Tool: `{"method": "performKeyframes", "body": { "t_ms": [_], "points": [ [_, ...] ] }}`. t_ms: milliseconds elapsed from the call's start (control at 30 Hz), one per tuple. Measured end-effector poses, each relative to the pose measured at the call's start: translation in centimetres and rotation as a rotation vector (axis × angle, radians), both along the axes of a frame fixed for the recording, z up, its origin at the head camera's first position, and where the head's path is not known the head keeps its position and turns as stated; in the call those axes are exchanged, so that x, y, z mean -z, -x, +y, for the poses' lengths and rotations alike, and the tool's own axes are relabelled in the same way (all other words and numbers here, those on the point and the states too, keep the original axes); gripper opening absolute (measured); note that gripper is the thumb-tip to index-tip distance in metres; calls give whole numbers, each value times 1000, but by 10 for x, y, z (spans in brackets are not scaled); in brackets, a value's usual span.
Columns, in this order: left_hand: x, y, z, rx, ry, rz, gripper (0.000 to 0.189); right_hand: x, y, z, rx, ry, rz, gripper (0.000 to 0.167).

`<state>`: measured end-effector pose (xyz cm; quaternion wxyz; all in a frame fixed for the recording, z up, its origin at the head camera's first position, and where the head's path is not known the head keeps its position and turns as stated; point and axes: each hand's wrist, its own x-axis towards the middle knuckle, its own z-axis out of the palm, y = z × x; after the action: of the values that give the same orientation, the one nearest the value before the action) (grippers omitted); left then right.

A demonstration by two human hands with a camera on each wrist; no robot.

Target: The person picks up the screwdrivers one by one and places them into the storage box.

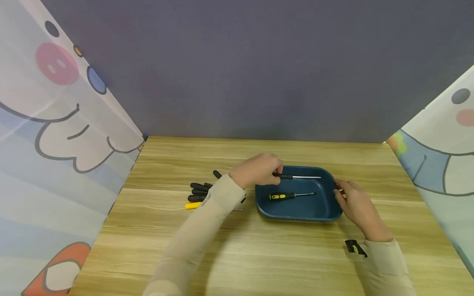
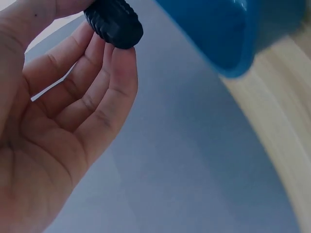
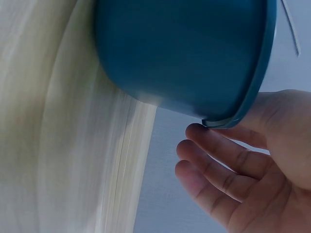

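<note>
In the head view my left hand (image 1: 259,169) pinches a screwdriver (image 1: 285,176) by its black handle. Its bare metal shaft points right, over the back part of a dark blue tray (image 1: 296,216). The left wrist view has the ridged end of that handle (image 2: 116,24) between thumb and fingertips. A second screwdriver (image 1: 282,196), black and yellow, lies inside the tray with its tip to the right. At the tray's right end my right hand (image 1: 357,203) holds the rim, thumb on the inner side. Its other fingers (image 3: 214,179) sit loosely outside the wall in the right wrist view.
Left of the tray, several screwdrivers with black handles (image 1: 198,192) and one yellow handle (image 1: 192,205) lie bunched on the wooden table (image 1: 274,259), partly hidden under my left forearm. A grey panel (image 1: 259,74) rises behind the table; cartoon-printed sheets hang at both sides.
</note>
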<state>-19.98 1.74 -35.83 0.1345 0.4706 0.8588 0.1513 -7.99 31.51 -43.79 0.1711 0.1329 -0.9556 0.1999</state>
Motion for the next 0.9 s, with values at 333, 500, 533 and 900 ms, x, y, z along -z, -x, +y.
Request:
{"method": "performKeyframes", "body": {
  "t_ms": [333, 500, 533, 900],
  "points": [
    [26, 12, 36, 19, 59, -42, 49, 4, -1, -3, -4, 11, 6, 37],
    [31, 10, 46, 9, 117, -57, 47, 3, -1, -7, -3, 16, 22, 37],
    [31, 10, 48, 5, 137, -57, 46, 3, -2, -7, -4, 17, 24, 37],
    [33, 0, 54, -70, 344, -76, 7, 0, -2, -12, -14, 20, 5, 37]
  ]
}}
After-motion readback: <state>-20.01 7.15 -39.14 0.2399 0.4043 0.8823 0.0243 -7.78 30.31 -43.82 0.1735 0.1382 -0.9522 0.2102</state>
